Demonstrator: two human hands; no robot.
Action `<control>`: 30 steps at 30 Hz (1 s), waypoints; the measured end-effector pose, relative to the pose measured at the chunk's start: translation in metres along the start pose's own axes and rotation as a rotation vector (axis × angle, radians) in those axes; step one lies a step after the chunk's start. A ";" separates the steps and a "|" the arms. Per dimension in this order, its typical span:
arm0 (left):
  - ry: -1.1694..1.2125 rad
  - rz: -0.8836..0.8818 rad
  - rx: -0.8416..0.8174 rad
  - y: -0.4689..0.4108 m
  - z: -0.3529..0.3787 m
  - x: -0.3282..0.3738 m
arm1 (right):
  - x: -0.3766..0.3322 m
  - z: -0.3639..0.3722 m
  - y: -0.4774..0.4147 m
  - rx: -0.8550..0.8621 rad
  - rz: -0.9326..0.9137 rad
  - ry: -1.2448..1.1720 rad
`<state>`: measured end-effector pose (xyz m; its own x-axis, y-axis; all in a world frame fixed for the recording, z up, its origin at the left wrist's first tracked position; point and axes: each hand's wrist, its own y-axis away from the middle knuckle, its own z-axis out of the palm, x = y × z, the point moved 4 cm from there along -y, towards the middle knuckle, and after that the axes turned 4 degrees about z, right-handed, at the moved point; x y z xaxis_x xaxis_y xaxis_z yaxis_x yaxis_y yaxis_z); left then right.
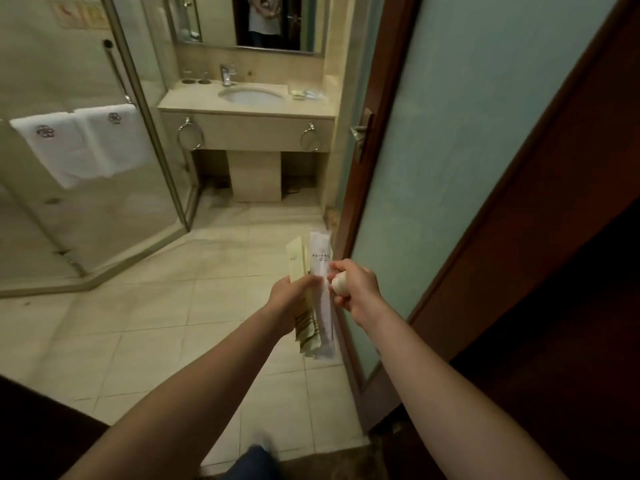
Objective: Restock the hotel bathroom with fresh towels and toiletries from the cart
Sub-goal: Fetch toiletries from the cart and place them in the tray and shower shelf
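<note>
lower centre of the frame, over the beige tiled floor [156,306]: left hand [289,299] is gripping flat cream paper sachets with striped ends [298,261], fanned. I'm counting at least 2, the overlap is hiding the exact number. 1 long white plastic sachet with printed text [320,258] is lying against them, and I can't tell which hand is carrying it. right hand [356,289] is curling round 1 small white rounded item [337,285], bottle or cap unclear, fingertips touching the white sachet

upper left: 2 white towels with dark emblems [86,147] are hanging at the glass shower screen [152,133]

upper centre: 1 oval white basin [252,97], 1 chrome tap [228,75], 2 chrome towel rings [189,134]. small items on the counter right of the basin [306,94] are blurring out. wall mirror [207,22] is running off the top edge
</note>
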<state>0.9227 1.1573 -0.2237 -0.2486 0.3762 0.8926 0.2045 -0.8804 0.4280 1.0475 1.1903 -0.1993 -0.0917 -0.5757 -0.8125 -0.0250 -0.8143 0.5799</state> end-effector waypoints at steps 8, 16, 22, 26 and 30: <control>0.023 -0.005 0.083 -0.116 -0.037 0.038 | -0.035 0.075 -0.105 -0.053 -0.001 0.117; -0.077 0.064 0.071 -0.276 -0.096 0.133 | -0.118 0.189 -0.231 -0.106 0.050 0.199; -0.139 0.045 0.094 -0.375 -0.140 0.181 | -0.162 0.265 -0.307 -0.153 0.106 0.244; -0.104 0.032 0.127 -0.443 -0.158 0.204 | -0.189 0.308 -0.369 -0.183 0.133 0.266; -0.035 0.017 0.181 -0.513 -0.166 0.226 | -0.217 0.342 -0.435 -0.203 0.153 0.238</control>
<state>0.6044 1.6460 -0.2656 -0.2117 0.3745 0.9027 0.3763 -0.8212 0.4289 0.7378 1.6952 -0.2545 0.1560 -0.6737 -0.7224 0.1718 -0.7017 0.6915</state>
